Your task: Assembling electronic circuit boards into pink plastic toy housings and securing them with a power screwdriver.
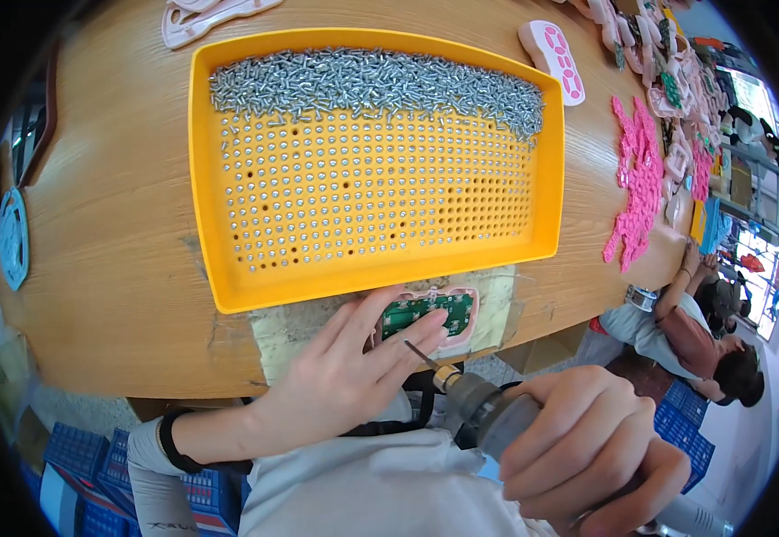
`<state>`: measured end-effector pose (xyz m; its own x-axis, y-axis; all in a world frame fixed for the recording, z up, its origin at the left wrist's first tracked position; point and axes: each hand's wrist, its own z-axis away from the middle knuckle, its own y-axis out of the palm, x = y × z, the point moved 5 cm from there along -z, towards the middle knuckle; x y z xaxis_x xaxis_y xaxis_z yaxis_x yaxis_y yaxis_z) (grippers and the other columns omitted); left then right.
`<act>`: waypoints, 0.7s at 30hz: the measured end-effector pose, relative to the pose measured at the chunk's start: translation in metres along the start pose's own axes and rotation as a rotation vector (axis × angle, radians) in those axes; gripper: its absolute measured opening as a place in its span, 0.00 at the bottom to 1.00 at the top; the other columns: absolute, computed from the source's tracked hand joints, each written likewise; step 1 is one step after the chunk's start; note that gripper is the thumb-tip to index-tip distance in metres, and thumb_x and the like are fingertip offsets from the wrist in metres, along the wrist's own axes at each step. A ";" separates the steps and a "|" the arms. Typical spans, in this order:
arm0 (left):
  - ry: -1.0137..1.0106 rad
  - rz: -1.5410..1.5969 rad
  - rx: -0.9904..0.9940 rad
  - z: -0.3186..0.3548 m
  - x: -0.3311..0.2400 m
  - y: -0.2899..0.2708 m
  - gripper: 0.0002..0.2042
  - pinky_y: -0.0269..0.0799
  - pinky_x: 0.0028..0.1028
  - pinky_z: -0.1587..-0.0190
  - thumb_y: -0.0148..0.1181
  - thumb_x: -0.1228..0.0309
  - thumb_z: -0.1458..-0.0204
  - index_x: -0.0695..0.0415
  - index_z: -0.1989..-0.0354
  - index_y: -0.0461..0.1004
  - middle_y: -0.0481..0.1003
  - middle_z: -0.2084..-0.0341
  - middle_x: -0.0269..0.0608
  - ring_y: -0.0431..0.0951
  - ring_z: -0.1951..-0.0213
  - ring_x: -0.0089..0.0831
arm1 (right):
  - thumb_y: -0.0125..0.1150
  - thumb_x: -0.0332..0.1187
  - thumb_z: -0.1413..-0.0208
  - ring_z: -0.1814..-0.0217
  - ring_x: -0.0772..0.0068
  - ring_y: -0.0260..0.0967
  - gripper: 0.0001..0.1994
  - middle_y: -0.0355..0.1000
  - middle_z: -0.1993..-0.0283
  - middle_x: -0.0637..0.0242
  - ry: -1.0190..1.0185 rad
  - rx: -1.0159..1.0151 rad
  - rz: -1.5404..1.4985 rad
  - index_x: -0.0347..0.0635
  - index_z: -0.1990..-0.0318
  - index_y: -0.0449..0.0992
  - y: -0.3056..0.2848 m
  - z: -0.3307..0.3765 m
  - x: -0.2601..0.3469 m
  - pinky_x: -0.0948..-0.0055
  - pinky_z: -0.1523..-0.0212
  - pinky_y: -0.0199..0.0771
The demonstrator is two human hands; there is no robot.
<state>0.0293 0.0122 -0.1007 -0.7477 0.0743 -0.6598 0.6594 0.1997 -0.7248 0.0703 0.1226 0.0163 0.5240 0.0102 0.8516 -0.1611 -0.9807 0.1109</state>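
— What is the left hand (345,380) doing?

— It is lying flat with the fingers spread and stretched forward, gripping nothing. The fingertips are pressing on a pink case (430,315) with a green circuit board (427,311) sitting in it.

— And the right hand (586,447)?

— It is wrapping tightly around the grey body of an electric screwdriver (488,413), fingers fully curled. The thin bit is pointing up and to the left, its tip sitting right at the left fingertips, near the lower edge of the board.

— Where is the case lying?

— It is resting on a pale pad (300,327) at the near edge of the wooden desk (121,268), just below the big yellow tray (228,300).

— What is the tray carrying?

— Small silver screws (372,85) are piling up along its far side, and more are standing in rows of holes across the floor of it.

— Anything further out?

— Pink rubber pieces (637,183) are lying in a heap to the right, with a pink and white case (555,58) beyond the tray's far corner. Another person (689,331) is sitting at the right end of the desk.
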 end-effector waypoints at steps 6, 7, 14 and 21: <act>0.063 0.205 -0.082 0.015 0.013 -0.006 0.22 0.73 0.36 0.55 0.63 0.74 0.62 0.61 0.53 0.73 0.71 0.50 0.39 0.68 0.49 0.43 | 0.56 0.24 0.52 0.89 0.69 0.67 0.07 0.68 0.87 0.58 -0.407 -0.015 -0.295 0.35 0.72 0.63 -0.018 0.015 0.008 0.74 0.88 0.70; -0.038 0.194 -0.145 0.015 0.017 -0.008 0.24 0.72 0.34 0.55 0.66 0.74 0.64 0.59 0.52 0.73 0.71 0.51 0.40 0.69 0.51 0.42 | 0.56 0.25 0.52 0.89 0.69 0.66 0.07 0.68 0.87 0.58 -0.401 -0.048 -0.302 0.35 0.73 0.63 -0.018 0.017 0.008 0.74 0.89 0.70; -0.271 0.224 -0.113 0.004 0.019 -0.020 0.29 0.69 0.30 0.60 0.69 0.73 0.66 0.57 0.49 0.72 0.72 0.58 0.41 0.73 0.62 0.37 | 0.56 0.24 0.51 0.90 0.69 0.66 0.07 0.67 0.88 0.56 -0.198 -0.150 -0.137 0.34 0.73 0.63 0.001 0.017 0.000 0.72 0.89 0.69; -0.388 0.323 -0.013 0.006 0.019 -0.011 0.28 0.73 0.27 0.66 0.67 0.77 0.63 0.60 0.48 0.70 0.69 0.61 0.41 0.75 0.67 0.30 | 0.55 0.22 0.50 0.88 0.66 0.67 0.06 0.69 0.85 0.54 -0.066 -0.032 -0.154 0.33 0.70 0.63 0.001 0.028 -0.015 0.71 0.87 0.71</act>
<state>0.0083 0.0055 -0.1062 -0.4197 -0.2336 -0.8771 0.8496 0.2390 -0.4702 0.0857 0.1162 -0.0102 0.5986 0.1457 0.7877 -0.1010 -0.9617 0.2547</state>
